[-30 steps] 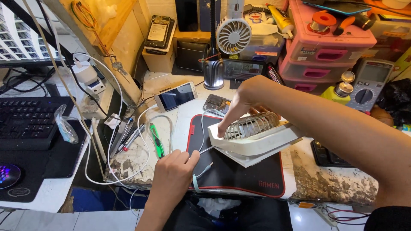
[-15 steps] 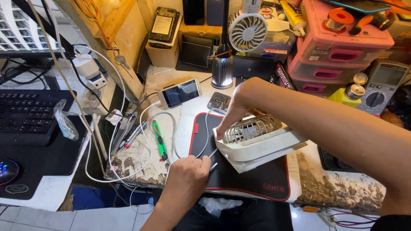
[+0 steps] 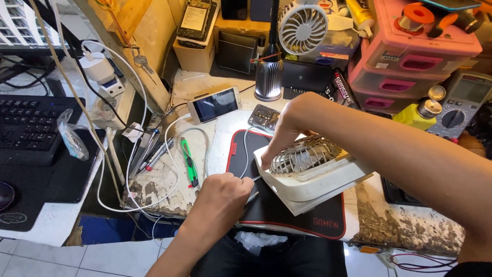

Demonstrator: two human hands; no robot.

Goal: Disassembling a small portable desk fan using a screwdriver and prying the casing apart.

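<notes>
Left hand: my left hand [image 3: 221, 197] is curled tight around a thin metal tool [image 3: 253, 179], its tip at the lower left edge of the fan casing.
Right hand: my right hand [image 3: 289, 128] comes in from 3 o'clock and presses down on the casing's top left corner, fingers [image 3: 267, 160] bent over the grille; it steadies more than it grips.
Fan casing: the white square plastic fan casing with a grey grille [image 3: 310, 174] lies tilted on the black mat with a red border [image 3: 287, 215], at the middle of the counter [image 3: 410, 225].
Cable: a white cable [image 3: 171, 154] loops across the counter at 9 o'clock of the casing, and a thinner strand [image 3: 245, 154] runs over the mat right beside my left hand.
Cutter: a green utility knife [image 3: 188, 163] lies at 10 o'clock of my left hand, inside the cable loop.
Phone: a white smartphone with a dark screen [image 3: 214, 104] lies at 11 o'clock of the casing, well apart.
Lamp base: a ribbed silver lamp base [image 3: 269, 79] stands at 12 o'clock.
Back row: a small round white desk fan [image 3: 303, 26] and pink plastic drawers [image 3: 410, 66] stand behind.
Right side: a yellow squeeze bottle [image 3: 416, 114] and a grey multimeter [image 3: 458, 105] sit at 2 o'clock, past my right forearm.
Left side: a black keyboard [image 3: 28, 128] is far off at 9 o'clock.
</notes>
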